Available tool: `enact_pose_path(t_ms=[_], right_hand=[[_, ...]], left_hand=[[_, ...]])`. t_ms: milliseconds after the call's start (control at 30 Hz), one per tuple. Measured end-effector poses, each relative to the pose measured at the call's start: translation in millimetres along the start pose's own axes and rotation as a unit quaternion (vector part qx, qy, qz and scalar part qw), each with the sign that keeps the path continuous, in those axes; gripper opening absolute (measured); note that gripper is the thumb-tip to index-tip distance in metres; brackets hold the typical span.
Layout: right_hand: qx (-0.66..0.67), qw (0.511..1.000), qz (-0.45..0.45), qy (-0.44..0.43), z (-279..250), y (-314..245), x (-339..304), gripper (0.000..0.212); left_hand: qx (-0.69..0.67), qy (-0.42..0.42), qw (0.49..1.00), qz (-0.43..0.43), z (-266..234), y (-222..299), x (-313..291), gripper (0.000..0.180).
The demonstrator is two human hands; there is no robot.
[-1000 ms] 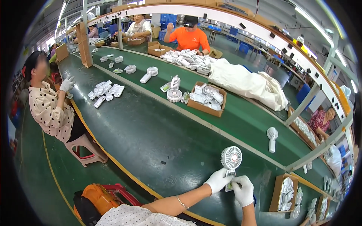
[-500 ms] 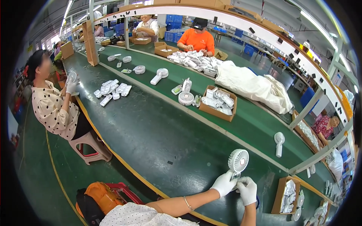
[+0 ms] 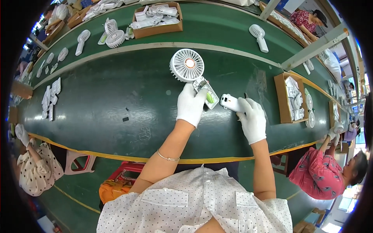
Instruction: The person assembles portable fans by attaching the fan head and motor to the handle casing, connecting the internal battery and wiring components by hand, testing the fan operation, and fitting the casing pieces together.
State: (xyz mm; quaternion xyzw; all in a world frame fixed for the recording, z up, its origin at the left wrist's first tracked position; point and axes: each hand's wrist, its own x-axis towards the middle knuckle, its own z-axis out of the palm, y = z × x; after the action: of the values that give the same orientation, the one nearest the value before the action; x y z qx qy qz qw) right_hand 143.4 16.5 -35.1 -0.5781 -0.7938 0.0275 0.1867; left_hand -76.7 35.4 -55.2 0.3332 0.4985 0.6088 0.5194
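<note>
My left hand, in a white glove, is closed round a small white handheld fan. The fan's round grille points away from me, and its handle is opened up, with a green part showing inside. In my gloved right hand is a white handle cover, gripped at its right end, its other end pointing toward the fan. A small gap lies between the cover and the opened handle. Both hands are over the dark green table.
At right stands a cardboard box of white parts, with fans beside it. More white parts lie at far left. Across a pale divider, the green belt carries another box and several fans. Co-workers sit on both sides.
The view has swung to the right and down. My hands have come apart: the right now holds the handle cover away from the fan, whose handle shows open.
</note>
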Motion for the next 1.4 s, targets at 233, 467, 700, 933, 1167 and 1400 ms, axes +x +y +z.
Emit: enact_pose_path(t_ms=[233, 467, 700, 933, 1167, 1400], right_hand=[[0.029, 0.995, -0.087, -0.024, 1, -1, 19, 0.049], [0.159, 0.985, -0.042, 0.058, -2, -39, 32, 0.052], [0.202, 0.976, -0.083, 0.013, 17, -74, 42, 0.057], [0.156, 0.981, -0.089, 0.069, 30, -87, 38, 0.060], [0.228, 0.965, -0.122, 0.044, 44, -73, 32, 0.056], [0.601, 0.785, 0.109, -0.106, 33, -59, 37, 0.043]], left_hand=[[0.053, 0.004, 0.998, 0.030, -5, -10, -4, 0.026], [0.084, 0.037, 0.994, 0.052, -16, -1, 4, 0.030], [0.079, -0.045, 0.996, 0.026, -19, 14, -3, 0.034], [-0.093, -0.121, 0.988, 0.003, -20, 23, -4, 0.051], [-0.140, -0.049, 0.988, -0.042, -7, 16, 0, 0.035], [-0.135, -0.108, 0.984, 0.047, -17, 20, -3, 0.037]])
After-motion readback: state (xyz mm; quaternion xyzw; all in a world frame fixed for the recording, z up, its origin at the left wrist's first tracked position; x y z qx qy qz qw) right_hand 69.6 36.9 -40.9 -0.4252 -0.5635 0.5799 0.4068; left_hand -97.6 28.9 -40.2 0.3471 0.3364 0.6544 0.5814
